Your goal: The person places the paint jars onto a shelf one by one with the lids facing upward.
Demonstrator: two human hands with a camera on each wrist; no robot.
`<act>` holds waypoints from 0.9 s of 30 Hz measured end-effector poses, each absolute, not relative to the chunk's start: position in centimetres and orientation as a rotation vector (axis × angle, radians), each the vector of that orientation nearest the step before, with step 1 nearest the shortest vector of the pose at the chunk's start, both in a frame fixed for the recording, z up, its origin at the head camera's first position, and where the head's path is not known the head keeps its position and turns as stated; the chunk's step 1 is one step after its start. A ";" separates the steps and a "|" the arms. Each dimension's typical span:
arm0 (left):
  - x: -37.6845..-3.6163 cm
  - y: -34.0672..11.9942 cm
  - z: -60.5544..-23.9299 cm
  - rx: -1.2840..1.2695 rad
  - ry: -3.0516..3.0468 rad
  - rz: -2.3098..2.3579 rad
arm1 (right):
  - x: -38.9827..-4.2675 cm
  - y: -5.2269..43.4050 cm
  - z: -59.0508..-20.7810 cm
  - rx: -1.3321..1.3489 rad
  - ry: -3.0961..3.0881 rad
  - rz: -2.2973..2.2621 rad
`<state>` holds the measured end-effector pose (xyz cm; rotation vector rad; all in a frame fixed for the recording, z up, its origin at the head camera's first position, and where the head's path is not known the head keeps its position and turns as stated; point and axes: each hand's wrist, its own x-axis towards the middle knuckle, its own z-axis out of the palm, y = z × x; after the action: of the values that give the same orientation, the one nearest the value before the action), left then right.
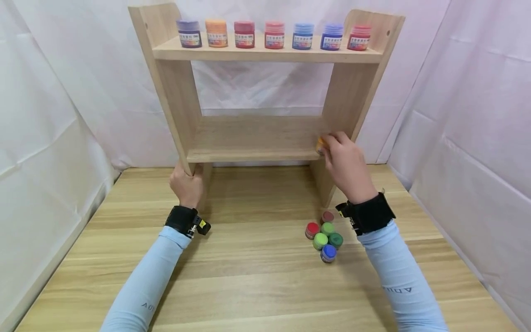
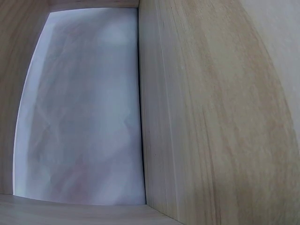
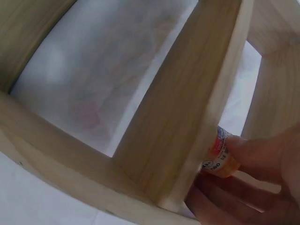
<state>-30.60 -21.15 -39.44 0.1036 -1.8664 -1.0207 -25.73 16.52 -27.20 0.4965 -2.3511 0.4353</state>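
A wooden two-shelf rack (image 1: 253,138) stands at the back of the table. My right hand (image 1: 342,159) holds a small orange paint jar (image 1: 320,145) at the right end of the lower shelf; the right wrist view shows the orange paint jar (image 3: 220,157) pinched by my fingers (image 3: 253,154) beside the shelf board (image 3: 197,108). My left hand (image 1: 186,182) grips the foot of the rack's left upright. The left wrist view shows only that upright's wood (image 2: 215,117) and white cloth (image 2: 84,108).
Several paint jars (image 1: 274,34) line the top shelf. A cluster of small jars (image 1: 325,235), red, green and blue, sits on the wooden table (image 1: 249,276) near my right wrist. White cloth (image 1: 62,115) hangs on all sides.
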 end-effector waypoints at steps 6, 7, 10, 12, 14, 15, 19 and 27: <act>-30.5 -21.1 -39.6 0.105 -1.866 -1.017 | -26.9 15.9 -27.5 0.464 -2.351 0.495; -30.5 -21.2 -39.6 0.105 -1.866 -1.015 | -27.0 15.8 -27.5 0.457 -2.350 0.500; -30.5 -21.2 -39.5 0.105 -1.866 -1.016 | -27.4 15.5 -27.5 0.427 -2.351 0.514; -30.5 -21.3 -39.5 0.102 -1.865 -1.016 | -27.6 15.3 -27.5 0.410 -2.348 0.518; -30.5 -21.3 -39.5 0.095 -1.866 -1.016 | -27.8 15.2 -27.6 0.396 -2.340 0.525; -30.6 -21.3 -39.6 0.094 -1.864 -1.013 | -27.8 15.2 -27.7 0.389 -2.336 0.530; -30.7 -21.3 -39.7 0.085 -1.862 -0.995 | -28.1 15.0 -27.8 0.352 -2.320 0.563; -30.7 -21.3 -39.7 0.079 -1.856 -0.981 | -28.1 14.8 -28.1 0.328 -2.316 0.590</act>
<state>-30.72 -21.28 -39.74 0.0792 -1.8561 -0.9806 -28.15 14.78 -28.10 0.3284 -2.3161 0.5899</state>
